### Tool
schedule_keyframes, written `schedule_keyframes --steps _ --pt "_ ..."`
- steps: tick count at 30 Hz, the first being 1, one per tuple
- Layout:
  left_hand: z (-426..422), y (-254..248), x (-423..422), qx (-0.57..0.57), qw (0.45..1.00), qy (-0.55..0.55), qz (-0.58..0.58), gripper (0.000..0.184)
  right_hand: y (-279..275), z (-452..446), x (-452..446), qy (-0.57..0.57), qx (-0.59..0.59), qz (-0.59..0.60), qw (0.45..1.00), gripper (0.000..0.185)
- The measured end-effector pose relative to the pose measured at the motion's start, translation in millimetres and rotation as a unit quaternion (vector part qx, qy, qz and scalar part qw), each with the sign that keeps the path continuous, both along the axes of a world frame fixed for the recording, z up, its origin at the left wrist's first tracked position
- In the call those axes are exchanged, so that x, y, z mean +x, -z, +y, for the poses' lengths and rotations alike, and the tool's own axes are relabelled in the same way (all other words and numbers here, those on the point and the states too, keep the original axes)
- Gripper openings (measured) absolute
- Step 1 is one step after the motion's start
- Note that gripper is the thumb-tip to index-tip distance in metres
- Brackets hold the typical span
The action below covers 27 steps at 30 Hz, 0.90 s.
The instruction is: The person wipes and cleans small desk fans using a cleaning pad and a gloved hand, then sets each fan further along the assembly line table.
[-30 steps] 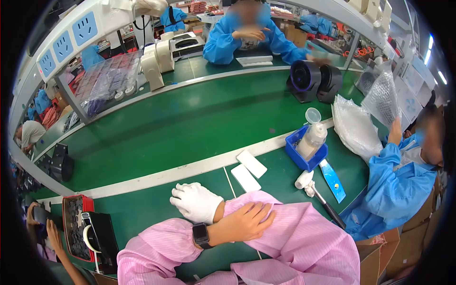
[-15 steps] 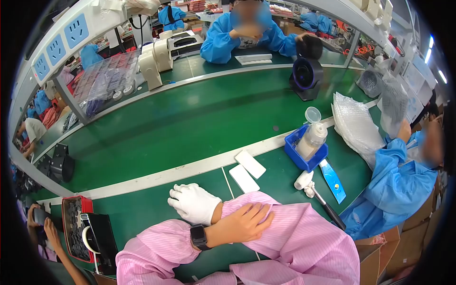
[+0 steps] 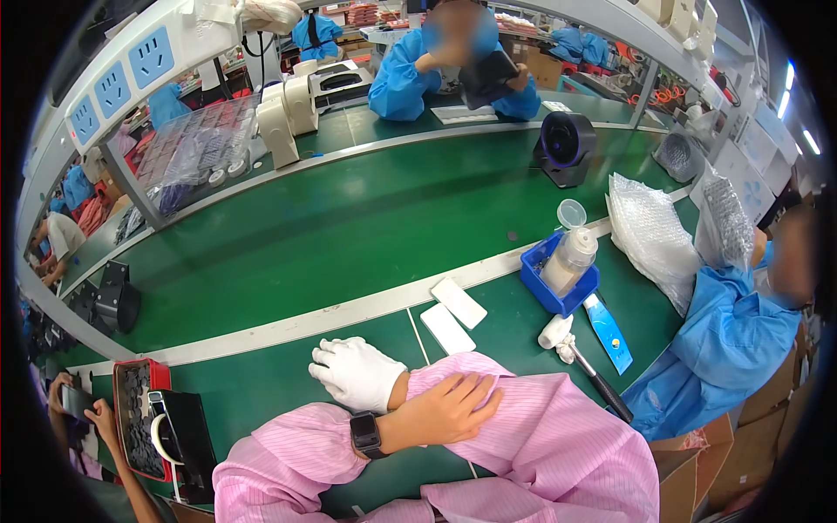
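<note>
My arms are crossed over the near edge of the green bench. My left hand, bare with a black watch on its wrist, lies flat on my right pink striped sleeve, fingers stretched out. My right hand, in a white glove, rests palm down on the bench with its fingers a little bent and nothing seen in it. Just beyond the hands lie two white flat blocks. A rubber-type mallet with a white head and a blue scraper-like tool lie farther right.
A blue bin holds a bottle. Bubble wrap lies beside a co-worker in blue. A black round-faced device stands on the green belt. At left is a red box of dark discs.
The co-worker across the belt has lifted a dark device toward their body. The co-worker at right has moved a bubble-wrap bag lower. My hands have stayed still.
</note>
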<state>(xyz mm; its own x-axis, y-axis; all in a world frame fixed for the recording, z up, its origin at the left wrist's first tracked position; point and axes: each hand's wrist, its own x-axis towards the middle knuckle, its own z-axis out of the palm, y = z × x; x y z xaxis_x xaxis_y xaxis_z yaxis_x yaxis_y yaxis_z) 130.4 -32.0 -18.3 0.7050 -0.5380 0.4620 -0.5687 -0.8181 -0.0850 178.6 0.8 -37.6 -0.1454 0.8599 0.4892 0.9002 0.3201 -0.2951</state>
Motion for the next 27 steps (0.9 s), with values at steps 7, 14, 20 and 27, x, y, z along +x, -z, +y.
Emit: schedule_keyframes --steps 7,14,20,27 --pt "0.0 0.7 0.4 -0.017 1.0 0.004 0.001 0.06 -1.2 -1.3 0.7 -0.001 -0.012 0.003 1.0 0.02" --pt "-1.3 2.1 -1.3 -0.012 1.0 -0.005 -0.011 0.055 -4.6 -3.3 -1.8 0.008 -0.024 0.005 1.0 0.017" --pt "-5.4 -0.8 0.3 -0.056 0.998 -0.011 0.025 0.051 -0.6 -0.1 -2.7 0.0 -0.02 0.005 1.0 0.019" --pt "-54.3 -18.4 44.0 -0.141 0.974 0.054 0.171 0.038 32.1 41.7 -7.4 -0.032 -0.022 -0.057 0.998 0.027"
